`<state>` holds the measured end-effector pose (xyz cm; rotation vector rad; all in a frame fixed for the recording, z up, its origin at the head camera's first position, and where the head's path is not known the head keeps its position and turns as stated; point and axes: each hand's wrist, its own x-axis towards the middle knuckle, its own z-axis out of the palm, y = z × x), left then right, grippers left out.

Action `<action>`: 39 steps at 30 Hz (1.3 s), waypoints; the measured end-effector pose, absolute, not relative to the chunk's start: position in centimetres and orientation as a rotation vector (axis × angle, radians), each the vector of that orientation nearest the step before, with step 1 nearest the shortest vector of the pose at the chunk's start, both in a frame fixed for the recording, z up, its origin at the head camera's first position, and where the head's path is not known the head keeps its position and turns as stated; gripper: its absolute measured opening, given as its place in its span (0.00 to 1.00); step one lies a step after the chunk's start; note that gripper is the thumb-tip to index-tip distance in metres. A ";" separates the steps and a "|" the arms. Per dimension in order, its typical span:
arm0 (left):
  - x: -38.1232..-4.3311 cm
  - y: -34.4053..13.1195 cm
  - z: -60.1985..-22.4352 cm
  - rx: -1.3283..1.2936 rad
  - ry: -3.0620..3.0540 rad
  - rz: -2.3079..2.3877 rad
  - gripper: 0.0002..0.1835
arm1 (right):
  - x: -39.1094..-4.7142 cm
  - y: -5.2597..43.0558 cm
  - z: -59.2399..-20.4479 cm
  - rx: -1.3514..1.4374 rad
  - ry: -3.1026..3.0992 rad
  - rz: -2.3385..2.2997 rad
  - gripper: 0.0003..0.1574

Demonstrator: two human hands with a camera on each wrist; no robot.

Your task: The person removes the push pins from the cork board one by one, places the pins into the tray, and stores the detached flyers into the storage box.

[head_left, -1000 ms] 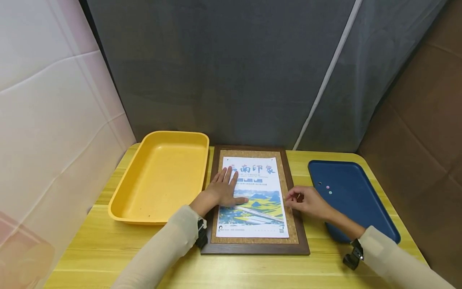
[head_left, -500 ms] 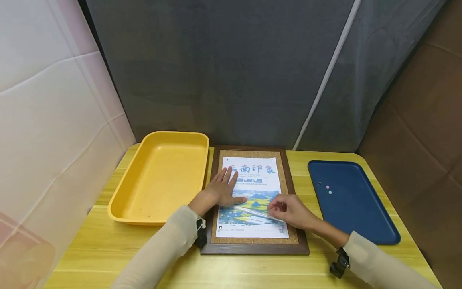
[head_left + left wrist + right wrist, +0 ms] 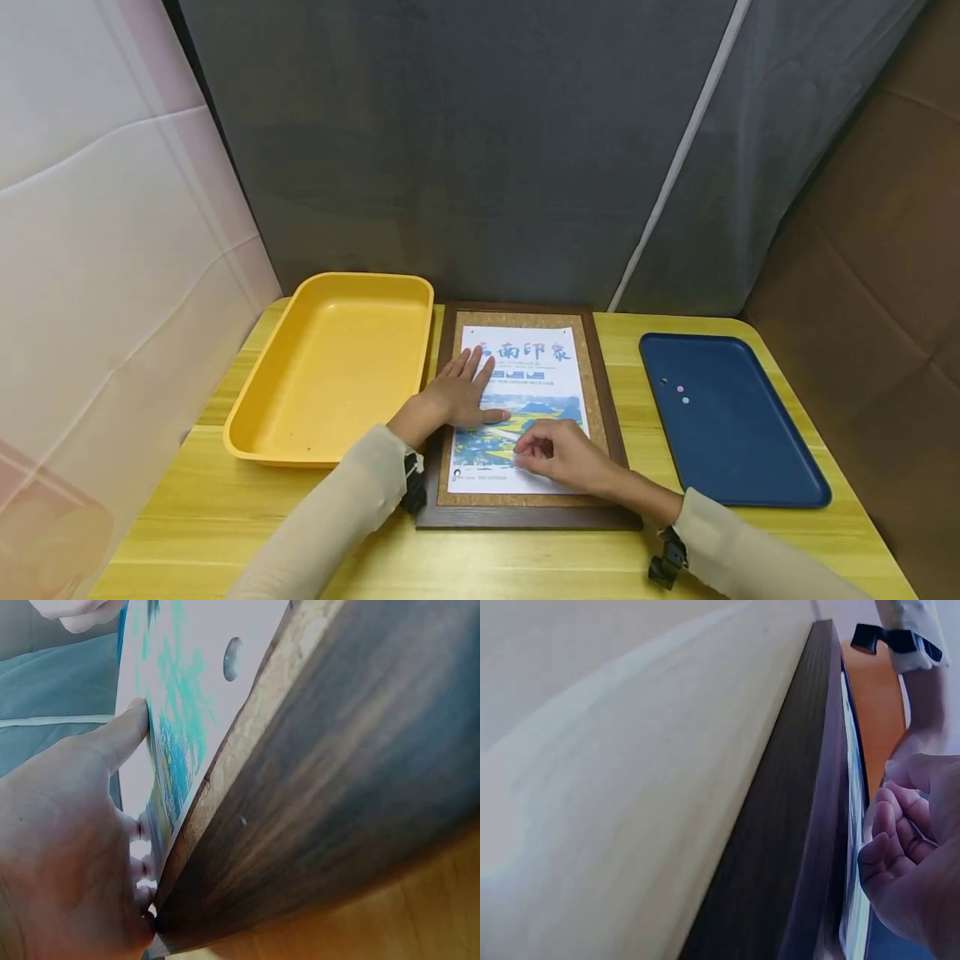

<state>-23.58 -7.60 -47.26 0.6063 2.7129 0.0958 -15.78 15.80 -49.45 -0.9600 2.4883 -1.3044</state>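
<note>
Poster lettering (image 3: 528, 351) in head view only

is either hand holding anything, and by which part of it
The left hand holds nothing, resting spread on the poster. The right hand is curled; whether it pinches anything cannot be told.

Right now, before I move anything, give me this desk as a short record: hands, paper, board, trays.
Left hand: flat on the paper's left side, fingers spread
Right hand: over the paper's lower part, fingers curled; too small to tell if it pinches anything
Paper: printed landscape, lying on the board
Board: cork with a dark brown frame, flat on the table
Yellow tray: left of the board
Blue tray: right of the board, a few tiny bits on it
</note>
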 end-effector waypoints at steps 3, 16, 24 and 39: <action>-23.4 -7.7 -47.1 0.609 2.715 0.108 0.57 | -15.6 14.8 -49.7 -0.997 2.469 -1.319 0.04; -23.6 -7.8 -47.1 0.633 2.719 0.087 0.56 | -14.7 10.9 -50.2 -1.059 2.490 -1.264 0.04; -23.6 -7.7 -47.1 0.649 2.729 0.061 0.56 | -14.4 9.0 -50.7 -1.036 2.572 -1.224 0.03; -23.5 -7.8 -47.1 0.656 2.734 0.072 0.56 | -14.1 7.2 -50.9 -0.974 2.672 -1.193 0.03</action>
